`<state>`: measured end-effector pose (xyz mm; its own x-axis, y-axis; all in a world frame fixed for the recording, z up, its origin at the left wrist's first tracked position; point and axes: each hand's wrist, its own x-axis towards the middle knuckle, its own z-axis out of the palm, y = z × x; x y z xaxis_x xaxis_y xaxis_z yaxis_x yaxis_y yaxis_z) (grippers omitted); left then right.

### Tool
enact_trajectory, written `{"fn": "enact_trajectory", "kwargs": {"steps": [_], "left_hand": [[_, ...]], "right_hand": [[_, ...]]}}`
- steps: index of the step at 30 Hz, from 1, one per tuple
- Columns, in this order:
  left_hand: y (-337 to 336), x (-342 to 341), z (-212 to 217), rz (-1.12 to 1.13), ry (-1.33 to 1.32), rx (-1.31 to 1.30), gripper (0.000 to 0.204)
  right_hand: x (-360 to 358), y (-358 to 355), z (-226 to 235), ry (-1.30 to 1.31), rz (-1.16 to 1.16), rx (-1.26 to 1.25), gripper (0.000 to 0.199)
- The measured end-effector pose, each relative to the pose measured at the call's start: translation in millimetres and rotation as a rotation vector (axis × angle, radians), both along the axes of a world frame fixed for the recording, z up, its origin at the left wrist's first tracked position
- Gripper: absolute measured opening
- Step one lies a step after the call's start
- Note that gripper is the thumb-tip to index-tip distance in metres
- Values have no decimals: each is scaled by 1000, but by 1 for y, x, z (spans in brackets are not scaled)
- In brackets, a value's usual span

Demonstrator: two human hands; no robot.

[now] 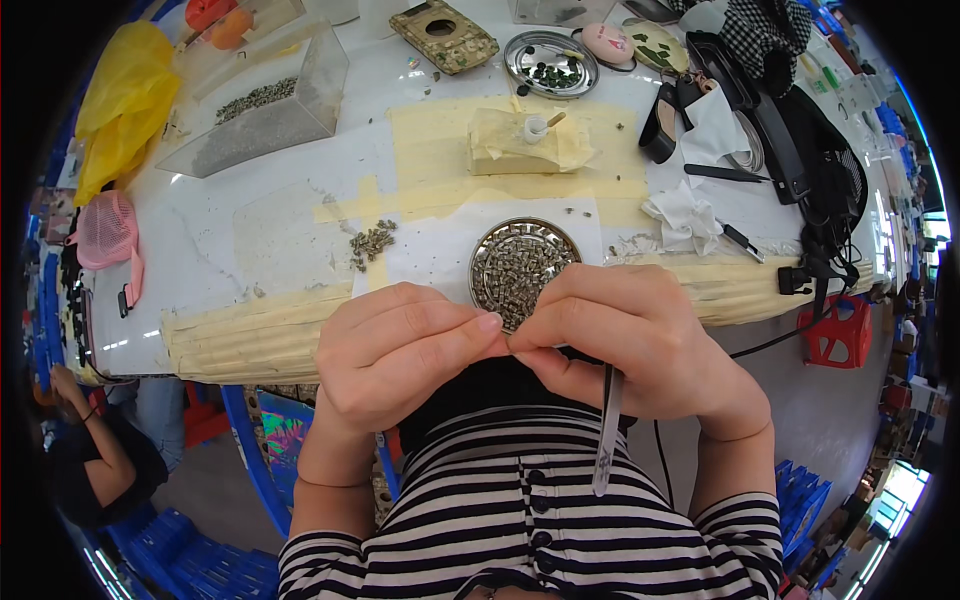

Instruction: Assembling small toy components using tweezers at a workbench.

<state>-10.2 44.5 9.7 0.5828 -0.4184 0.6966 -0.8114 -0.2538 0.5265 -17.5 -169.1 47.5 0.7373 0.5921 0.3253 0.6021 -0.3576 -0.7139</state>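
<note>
My left hand point(395, 355) and my right hand point(630, 340) meet fingertip to fingertip just below a round metal dish point(522, 262) full of small grey-green pieces. The fingertips pinch something too small to make out. My right hand also holds metal tweezers point(607, 430), which hang down over my striped shirt. A small loose pile of the same pieces point(371, 243) lies on the table to the left of the dish. The dish rests on white paper point(430, 255) near the table's front edge.
Farther back stand a taped block with a small white cup point(530, 140), a second metal dish point(552, 64), a clear box of grey grains point(265, 115), a yellow bag point(125, 95), crumpled tissue point(685, 215) and black cables point(820, 200). Another person point(95, 450) sits lower left.
</note>
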Motion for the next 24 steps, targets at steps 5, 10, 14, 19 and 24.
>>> {"fn": "enact_trajectory", "kwargs": {"steps": [5, 10, 14, 19, 24], "left_hand": [[0, 1, 0, -38, 49, -2, 22], [-1, 1, -1, -24, 96, -15, 24], [-3, 3, -4, 11, 39, -15, 25], [-4, 1, -8, 43, -61, -13, 29], [-3, -2, -6, 43, -85, -22, 28]], "right_hand": [[3, 0, -1, 14, 34, 11, 15], [3, -1, -1, 9, 51, -34, 17], [2, 2, -7, -48, -12, 4, 20], [-2, 7, -13, -44, -77, 105, 21], [-3, 11, -14, 32, -92, 225, 19]]}}
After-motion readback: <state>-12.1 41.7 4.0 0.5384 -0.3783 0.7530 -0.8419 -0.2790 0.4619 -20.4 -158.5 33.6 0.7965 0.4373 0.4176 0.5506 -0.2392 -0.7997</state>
